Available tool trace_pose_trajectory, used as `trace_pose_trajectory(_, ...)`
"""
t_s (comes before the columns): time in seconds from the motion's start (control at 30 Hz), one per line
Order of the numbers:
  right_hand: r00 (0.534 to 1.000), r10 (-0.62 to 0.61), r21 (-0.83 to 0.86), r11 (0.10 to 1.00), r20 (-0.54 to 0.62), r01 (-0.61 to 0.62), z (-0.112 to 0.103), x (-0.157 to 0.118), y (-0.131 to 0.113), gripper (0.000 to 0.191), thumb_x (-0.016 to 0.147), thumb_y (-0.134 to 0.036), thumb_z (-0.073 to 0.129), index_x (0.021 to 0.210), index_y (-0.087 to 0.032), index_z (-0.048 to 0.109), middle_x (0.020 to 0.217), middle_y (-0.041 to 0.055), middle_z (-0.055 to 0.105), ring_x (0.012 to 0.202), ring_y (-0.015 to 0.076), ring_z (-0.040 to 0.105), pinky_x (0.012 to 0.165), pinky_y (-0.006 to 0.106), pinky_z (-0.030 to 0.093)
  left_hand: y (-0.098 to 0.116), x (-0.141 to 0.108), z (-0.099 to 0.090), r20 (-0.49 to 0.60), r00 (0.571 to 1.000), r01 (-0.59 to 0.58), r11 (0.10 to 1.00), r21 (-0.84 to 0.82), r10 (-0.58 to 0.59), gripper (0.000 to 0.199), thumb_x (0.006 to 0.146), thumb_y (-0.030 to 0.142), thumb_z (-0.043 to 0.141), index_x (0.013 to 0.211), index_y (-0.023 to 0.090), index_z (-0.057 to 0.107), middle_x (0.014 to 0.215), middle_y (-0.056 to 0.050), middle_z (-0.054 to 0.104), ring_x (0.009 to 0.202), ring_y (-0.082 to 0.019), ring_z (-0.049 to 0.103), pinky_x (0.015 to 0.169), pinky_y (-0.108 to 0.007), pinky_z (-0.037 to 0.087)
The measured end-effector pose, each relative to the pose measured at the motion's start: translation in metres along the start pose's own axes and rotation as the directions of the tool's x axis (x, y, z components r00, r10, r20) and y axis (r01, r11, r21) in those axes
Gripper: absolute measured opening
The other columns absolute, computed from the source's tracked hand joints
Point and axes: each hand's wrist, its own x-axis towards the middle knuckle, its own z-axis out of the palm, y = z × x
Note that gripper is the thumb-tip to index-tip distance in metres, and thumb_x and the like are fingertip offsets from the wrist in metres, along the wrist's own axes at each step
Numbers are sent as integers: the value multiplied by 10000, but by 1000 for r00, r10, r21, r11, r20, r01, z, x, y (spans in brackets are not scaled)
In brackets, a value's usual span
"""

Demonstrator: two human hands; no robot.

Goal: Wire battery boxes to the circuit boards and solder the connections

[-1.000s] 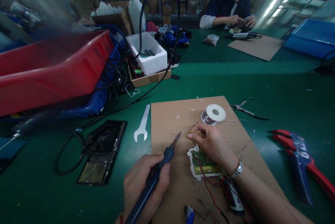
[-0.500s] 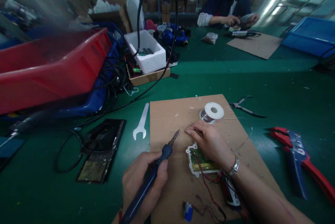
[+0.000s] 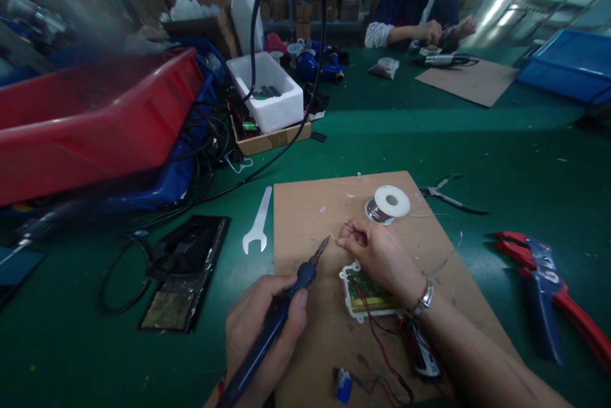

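Observation:
My left hand [image 3: 267, 325] is closed round the dark blue handle of a soldering iron [image 3: 304, 275], whose tip points up and to the right. Just right of that tip, the fingertips of my right hand [image 3: 382, 258] pinch what looks like a thin wire; its exact kind is hard to make out. Behind the right hand stands a white spool of solder wire [image 3: 395, 202]. Below the same hand lies a green circuit board in a white frame [image 3: 353, 306], partly covered by it. Red and black leads [image 3: 382, 344] run from the board towards a small blue connector [image 3: 342, 386].
Cardboard [image 3: 305, 204] lies under the work. Left of it are a wrench [image 3: 258, 230] and a black iron stand [image 3: 176, 281]; right are nippers [image 3: 443, 195] and red-blue cutters [image 3: 539, 287]. A red bin [image 3: 95, 128] and white foam box [image 3: 281, 102] stand behind. A co-worker [image 3: 415, 26] sits opposite.
My right hand's fingers have shifted slightly while pinching. The soldering iron's tip has moved a little to the right. Across the table, the co-worker's hands have moved slightly.

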Motion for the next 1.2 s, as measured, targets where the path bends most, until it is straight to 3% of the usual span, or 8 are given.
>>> trace_pose_trajectory(0.13,999,-17,-80,997,-28,15,-1,0,-2,124,777,-187,643,661,-189,599,677,-6,598,590,120,521,547,252,355,0,0,1,21,1000,-3,1000,3,3,59,851,221,562,892,206,602,696,31,641,561,-82,597,543,-193,491)
trace_pose_trajectory(0.27,999,39,-43,998,6,-39,1,2,1,139,784,-212,635,655,-187,589,627,-6,598,547,120,519,510,248,350,-1,-1,2,39,999,9,1000,2,-9,61,843,227,574,890,210,609,719,31,655,582,-85,611,515,-190,483)
trace_pose_trajectory(0.6,999,43,-4,999,20,-43,2,2,3,131,776,-204,629,654,-195,584,620,-1,604,554,133,530,515,268,377,-1,-2,4,66,998,2,999,-48,1,63,854,222,558,887,208,610,722,18,654,599,-99,615,545,-218,507)
trace_pose_trajectory(0.9,999,31,-4,1000,14,-31,2,2,3,131,781,-219,612,657,-189,580,638,3,604,571,131,525,542,266,373,1,-1,5,122,973,-190,979,-80,198,135,813,107,587,936,162,595,742,-8,641,641,-106,614,596,-227,501)
trace_pose_trajectory(1.2,999,46,-2,999,20,-46,2,2,3,116,774,-208,600,661,-184,584,628,6,600,561,129,522,531,256,350,-2,-3,4,93,960,-264,964,-31,266,183,790,69,611,954,151,601,725,-18,638,634,-116,595,601,-242,481)
